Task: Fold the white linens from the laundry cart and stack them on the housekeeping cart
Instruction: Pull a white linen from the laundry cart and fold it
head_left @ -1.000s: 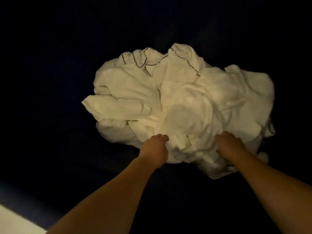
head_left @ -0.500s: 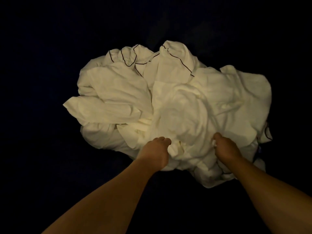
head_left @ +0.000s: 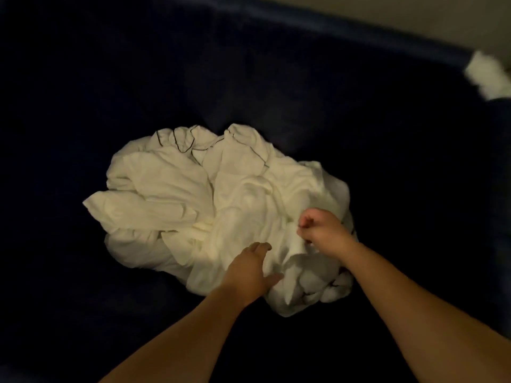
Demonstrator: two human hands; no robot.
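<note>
- I am looking down at one crumpled heap of white linens [head_left: 193,194]. It is soft and deeply creased, with thin dark piping along some edges, and it is lying on the dark blue bottom of the laundry cart [head_left: 359,87]. I cannot count the separate pieces.
- My left hand [head_left: 250,269] is resting on the heap's near side, its fingers relaxed and nearly straight, gripping nothing.
- My right hand [head_left: 322,230] is curling its fingers round a raised fold of the linens.
- One blurred white cloth [head_left: 486,76] is sitting at the cart's far-right rim.
</note>
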